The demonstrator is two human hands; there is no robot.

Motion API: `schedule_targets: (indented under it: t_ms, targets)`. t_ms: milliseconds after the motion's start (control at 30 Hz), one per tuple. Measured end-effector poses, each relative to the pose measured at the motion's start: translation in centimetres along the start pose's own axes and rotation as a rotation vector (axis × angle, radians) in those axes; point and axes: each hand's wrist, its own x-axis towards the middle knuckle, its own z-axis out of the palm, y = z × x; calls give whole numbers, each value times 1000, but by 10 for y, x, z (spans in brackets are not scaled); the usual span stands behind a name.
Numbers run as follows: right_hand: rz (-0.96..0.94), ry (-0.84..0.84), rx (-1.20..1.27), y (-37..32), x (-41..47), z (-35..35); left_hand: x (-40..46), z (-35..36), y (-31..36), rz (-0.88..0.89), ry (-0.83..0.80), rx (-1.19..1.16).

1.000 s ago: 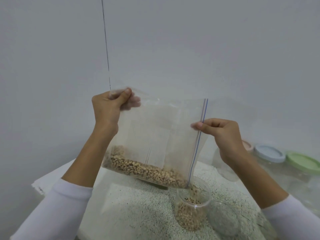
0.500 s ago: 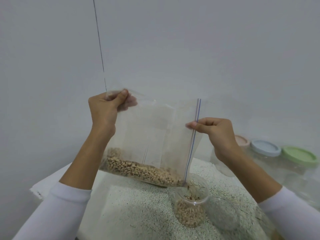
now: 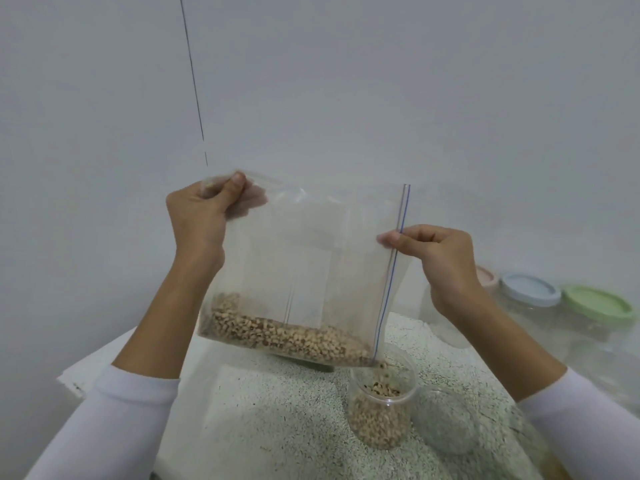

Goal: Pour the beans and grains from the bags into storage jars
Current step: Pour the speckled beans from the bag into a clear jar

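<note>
A clear zip bag point(image 3: 311, 265) hangs sideways over the counter, its blue zip strip running down the right side. My left hand point(image 3: 204, 216) pinches the bag's upper left corner. My right hand point(image 3: 436, 254) pinches the zip edge. Black-eyed beans point(image 3: 287, 336) lie along the bag's lower edge and trickle from its lower right corner into an open clear jar point(image 3: 381, 403). The jar stands on the speckled counter point(image 3: 277, 427) and is more than half full of beans.
A second clear jar point(image 3: 446, 420), lidless, stands just right of the filling jar. Three lidded jars sit at the back right: pink lid point(image 3: 486, 275), blue lid point(image 3: 530, 289), green lid point(image 3: 597, 303). A grey wall rises close behind the counter.
Both hands and the bag sit slightly lower and further left in view. More beans have left the bag and the level in the jar has risen.
</note>
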Motion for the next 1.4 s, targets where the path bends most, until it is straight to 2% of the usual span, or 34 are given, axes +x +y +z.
schedule_targets:
  t_ms: [100,200,667,1000,1200,1300,1400]
  targets:
    - [17,-68,-38,-1,1,1,0,1,-2,-3,-31,28]
    - [16,-30,-18,-1,3,-1,1,-2,-4,8,-15,14]
    - [98,-10,-63,10,11,-11,5,-14,-18,-25,-157,35]
    - [104,-21,-45,5,9,-12,5,-14,-16,-58,-104,-1]
    - [46,-58,-68,3,7,-7,1,-6,-7,9,-80,35]
    - [37,-104,-83,2,5,-2,-1,-1,-3,41,-138,69]
    - [10,-54,-57,-3,6,-2,1,0,1,56,-96,64]
